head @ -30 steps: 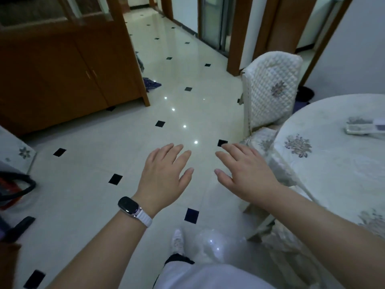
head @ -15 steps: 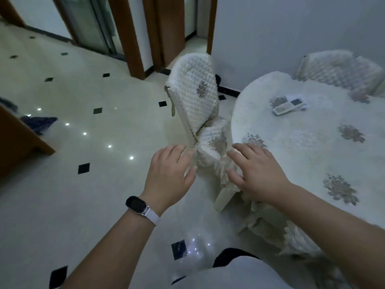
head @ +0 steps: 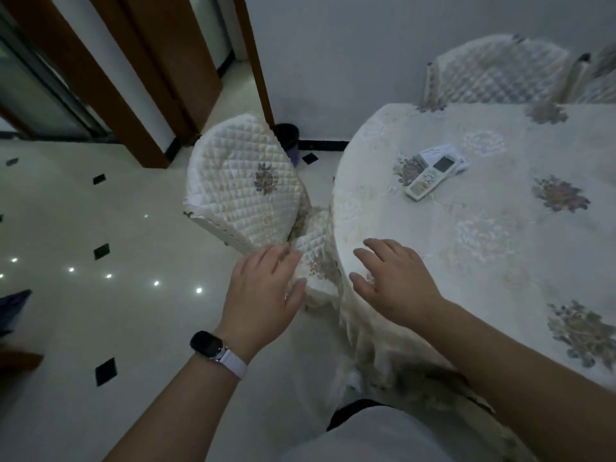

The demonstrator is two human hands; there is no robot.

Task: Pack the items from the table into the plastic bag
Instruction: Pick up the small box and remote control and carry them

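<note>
A round table [head: 483, 261] under a pale flowered cloth fills the right side. On it lie a white remote control [head: 430, 177] and a small white box [head: 440, 154] just behind it, touching. My left hand [head: 263, 291], with a dark watch on a white strap, hovers flat and empty over the floor beside the table's left edge. Fingers spread, my right hand [head: 393, 278] is held over the table's near-left rim with nothing in it. No plastic bag is in view.
A chair with a quilted white cover [head: 246, 188] is tucked against the table's left side. Another quilted chair [head: 496, 75] stands behind the table. A dark bin [head: 288, 138] sits by the wall. Wooden door frames [head: 110, 81] rise at the back left over glossy tiles.
The view has swung right from the open floor to the table. Both hands kept their flat, open pose and now sit at the table's near-left edge; the remote and box came closer.
</note>
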